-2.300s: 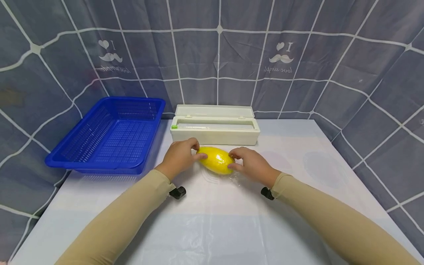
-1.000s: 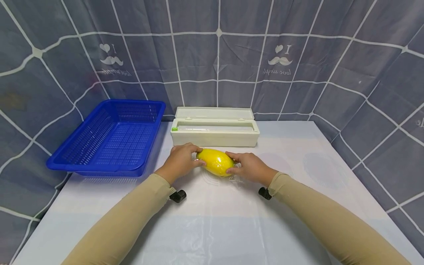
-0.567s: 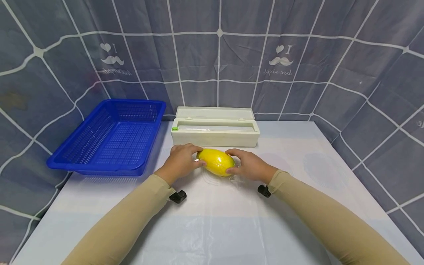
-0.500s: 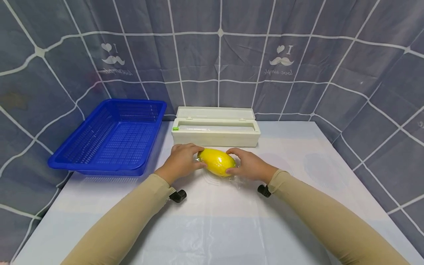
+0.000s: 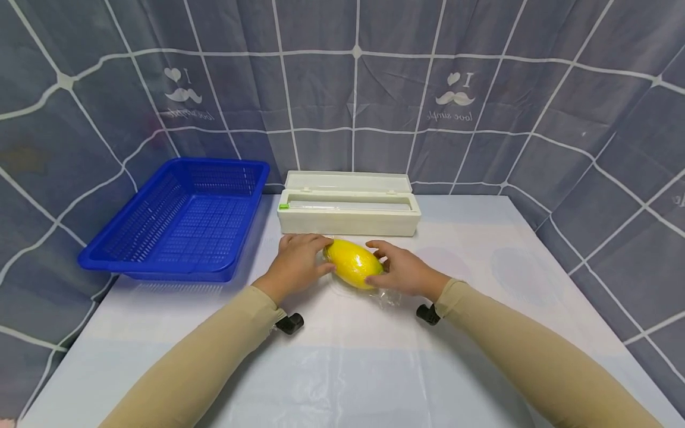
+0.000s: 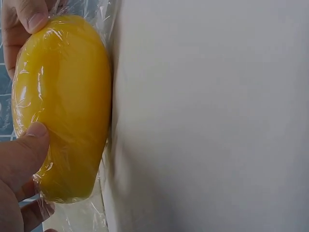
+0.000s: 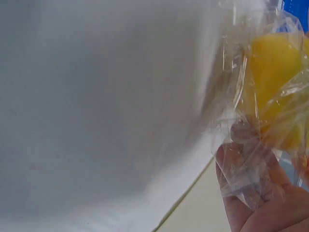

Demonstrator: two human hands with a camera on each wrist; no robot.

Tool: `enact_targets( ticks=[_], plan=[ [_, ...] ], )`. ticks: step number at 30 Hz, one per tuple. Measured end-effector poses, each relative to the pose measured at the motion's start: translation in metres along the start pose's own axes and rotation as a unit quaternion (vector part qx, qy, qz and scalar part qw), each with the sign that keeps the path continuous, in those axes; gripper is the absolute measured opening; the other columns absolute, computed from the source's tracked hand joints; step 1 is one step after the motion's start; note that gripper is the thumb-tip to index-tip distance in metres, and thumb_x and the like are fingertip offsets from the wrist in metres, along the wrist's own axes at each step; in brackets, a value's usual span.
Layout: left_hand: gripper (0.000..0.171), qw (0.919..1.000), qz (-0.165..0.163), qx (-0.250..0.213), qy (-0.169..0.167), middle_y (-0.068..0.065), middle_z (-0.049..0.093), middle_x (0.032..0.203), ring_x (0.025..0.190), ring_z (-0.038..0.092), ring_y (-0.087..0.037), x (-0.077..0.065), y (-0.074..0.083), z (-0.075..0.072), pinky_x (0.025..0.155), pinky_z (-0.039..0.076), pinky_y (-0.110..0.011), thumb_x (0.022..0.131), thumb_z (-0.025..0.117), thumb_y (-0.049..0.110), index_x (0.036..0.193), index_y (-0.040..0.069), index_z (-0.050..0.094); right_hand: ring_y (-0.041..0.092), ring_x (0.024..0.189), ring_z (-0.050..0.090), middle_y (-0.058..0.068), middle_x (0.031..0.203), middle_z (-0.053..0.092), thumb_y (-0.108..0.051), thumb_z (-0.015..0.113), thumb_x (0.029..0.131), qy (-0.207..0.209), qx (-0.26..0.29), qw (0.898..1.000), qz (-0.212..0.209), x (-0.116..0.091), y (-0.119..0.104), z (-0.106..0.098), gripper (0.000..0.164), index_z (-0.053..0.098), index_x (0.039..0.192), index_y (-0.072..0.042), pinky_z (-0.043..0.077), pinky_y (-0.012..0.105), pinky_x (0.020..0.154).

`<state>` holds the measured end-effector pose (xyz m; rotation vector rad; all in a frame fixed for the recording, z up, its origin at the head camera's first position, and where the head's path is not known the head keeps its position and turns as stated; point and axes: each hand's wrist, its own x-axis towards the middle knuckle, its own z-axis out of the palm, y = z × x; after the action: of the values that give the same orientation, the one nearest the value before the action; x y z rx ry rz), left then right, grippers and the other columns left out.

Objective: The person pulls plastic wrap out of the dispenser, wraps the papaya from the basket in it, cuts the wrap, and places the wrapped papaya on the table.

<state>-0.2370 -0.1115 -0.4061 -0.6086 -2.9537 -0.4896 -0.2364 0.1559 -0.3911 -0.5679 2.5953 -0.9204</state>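
Note:
A smooth, oblong yellow fruit (image 5: 353, 264) wrapped in clear cling film (image 5: 386, 297) lies slanted mid-table, between both hands. My left hand (image 5: 299, 264) grips its left end; in the left wrist view the thumb (image 6: 34, 145) presses its side and the fingers curl around the lower end. My right hand (image 5: 409, 270) holds the right end, its thumb against the fruit and the index finger raised over it. Loose, crumpled film spreads out below that end. In the right wrist view this film covers the right fingers (image 7: 241, 145).
Behind the fruit stands a long white cling film box (image 5: 348, 224), lid raised, a roll inside and a green piece at its left corner. A blue perforated basket (image 5: 160, 270) sits at the left. A grey checked curtain (image 5: 316, 89) surrounds the white-covered table (image 5: 342, 368).
The fruit has shifted slightly right and tilted more, its right end nearer me. The right index finger has lifted off its top, and more loose film shows by the right hand.

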Motion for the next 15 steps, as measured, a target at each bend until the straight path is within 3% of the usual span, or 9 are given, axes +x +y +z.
enact_targets(
  ticks=[8, 15],
  plan=[
    [0.056, 0.9994, 0.001, -0.014, 0.03, -0.01, 0.063, 0.141, 0.136, 0.054, -0.037, -0.008, 0.007, 0.003, 0.116, 0.032, -0.059, 0.095, 0.078, 0.043, 0.142, 0.016, 0.065, 0.023, 0.105, 0.069, 0.017, 0.149, 0.056, -0.032, 0.081, 0.092, 0.006, 0.011, 1.0, -0.011, -0.005, -0.001, 0.007, 0.083, 0.039, 0.16, -0.008, 0.06, 0.041, 0.097],
    [0.059, 0.999, 0.007, -0.013, 0.042, -0.008, 0.065, 0.128, 0.121, 0.059, -0.033, -0.015, 0.011, 0.008, 0.11, 0.036, -0.055, 0.094, 0.078, 0.043, 0.144, 0.016, 0.064, 0.02, 0.103, 0.064, 0.014, 0.16, 0.051, -0.031, 0.079, 0.094, 0.007, 0.01, 1.0, -0.029, -0.012, -0.002, 0.01, 0.088, 0.032, 0.166, -0.012, 0.058, 0.04, 0.098]
  ],
)
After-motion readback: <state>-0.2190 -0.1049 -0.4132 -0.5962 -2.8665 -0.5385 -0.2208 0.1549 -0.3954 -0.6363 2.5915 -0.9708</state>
